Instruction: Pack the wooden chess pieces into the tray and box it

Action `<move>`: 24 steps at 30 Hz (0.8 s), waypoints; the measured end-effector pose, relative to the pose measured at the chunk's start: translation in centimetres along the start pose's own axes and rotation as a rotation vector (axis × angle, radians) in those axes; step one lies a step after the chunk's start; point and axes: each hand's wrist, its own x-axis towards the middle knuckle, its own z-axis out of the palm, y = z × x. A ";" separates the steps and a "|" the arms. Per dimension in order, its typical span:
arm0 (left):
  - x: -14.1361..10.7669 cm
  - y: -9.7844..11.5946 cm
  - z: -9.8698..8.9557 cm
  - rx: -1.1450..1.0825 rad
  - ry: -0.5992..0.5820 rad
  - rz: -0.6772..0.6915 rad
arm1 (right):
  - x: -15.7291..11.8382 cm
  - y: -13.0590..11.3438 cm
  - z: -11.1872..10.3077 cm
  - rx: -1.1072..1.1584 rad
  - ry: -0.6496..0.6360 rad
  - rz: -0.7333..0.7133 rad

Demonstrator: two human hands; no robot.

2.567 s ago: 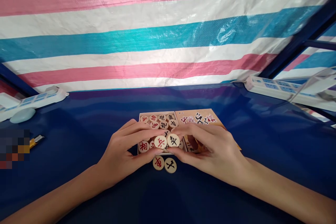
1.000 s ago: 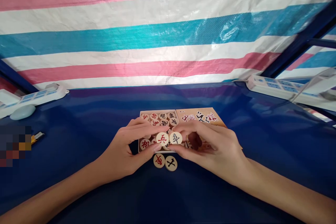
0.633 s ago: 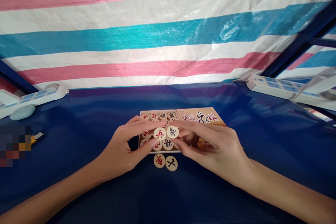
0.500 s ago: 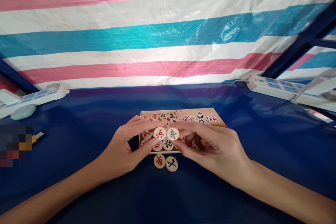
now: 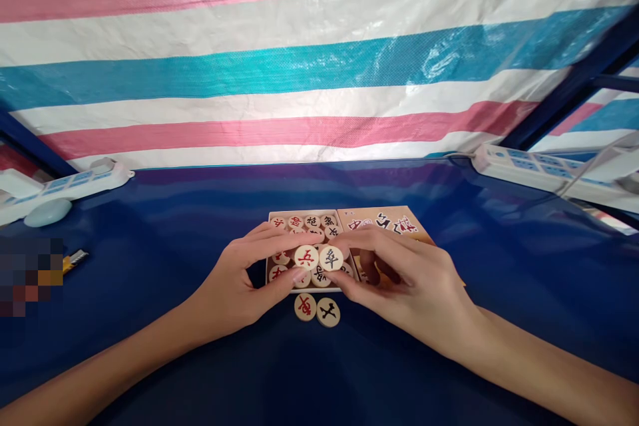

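My left hand [image 5: 254,266] pinches a round xiangqi piece with a red character [image 5: 306,257] between thumb and fingers. Beside it, my right hand [image 5: 399,273] pinches a piece with a black character [image 5: 331,258]. The two pieces sit side by side above a shallow white box [image 5: 268,239] filled with more pieces, partly hidden by my hands. Just in front of the box lie a red-character piece [image 5: 305,307] and a black-character piece [image 5: 328,313], face up on the blue table [image 5: 200,373]. The printed box lid [image 5: 394,216] lies to the right, under my right hand.
A power strip [image 5: 84,181] and a pale rounded object [image 5: 48,212] stand at the left. Another power strip [image 5: 524,170] is at the right. A utility knife [image 5: 76,259] lies at the left beside a blurred patch. A striped tarp [image 5: 309,73] hangs behind the table.
The black-character piece in my right hand has turned between the fingers, its character now closer to upright. Both hands otherwise hold nearly the same place.
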 end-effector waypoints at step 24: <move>0.1 0.1 0.0 0.087 0.033 -0.011 | -0.1 0.1 0.0 -0.042 0.025 -0.014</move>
